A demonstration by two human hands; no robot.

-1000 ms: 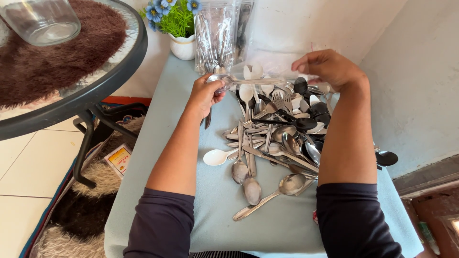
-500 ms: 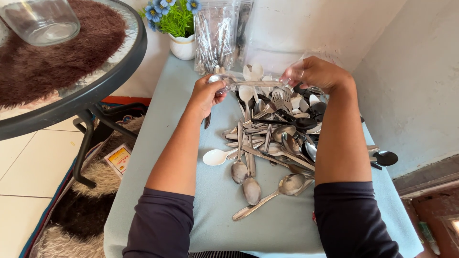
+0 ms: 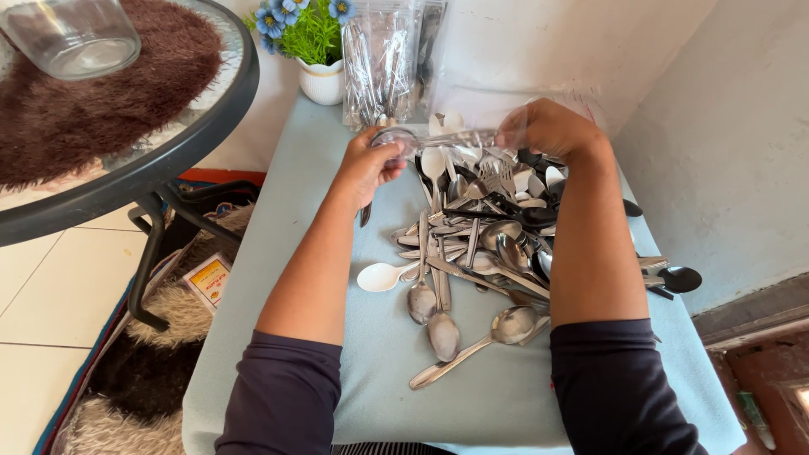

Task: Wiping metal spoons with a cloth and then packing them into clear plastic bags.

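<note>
The left hand [image 3: 368,164] was clenched around the bowl end of a shiny metal spoon [image 3: 396,139] and what looked like a dark-handled utensil whose tip hung down below the palm. The right hand [image 3: 548,128] gripped the far end of a clear, crinkled plastic sleeve [image 3: 472,135] that was stretched level between the two hands, above the back of the table. Silvery cutlery showed inside the sleeve, though how many pieces could not be told through the glare.

Below the hands, a loose heap of mixed cutlery [image 3: 489,227] lay on the pale blue cloth-covered table [image 3: 286,253]: steel spoons, forks and knives tangled with a few white and black plastic spoons. One white plastic spoon [image 3: 379,276] lay at the heap's left edge, a large steel spoon [image 3: 484,341] lay nearest the person, and a black spoon [image 3: 678,278] poked out just right of the right forearm.

At the back of the table stood upright clear plastic packets [image 3: 388,59], already holding cutlery, beside a small white ribbed pot [image 3: 322,82] filled with green leaves and blue artificial flowers. To the left, on a round glass-topped table with a black rim [image 3: 168,160], a brown shaggy mat [image 3: 101,93] carried an empty clear glass jar [image 3: 72,35].
</note>
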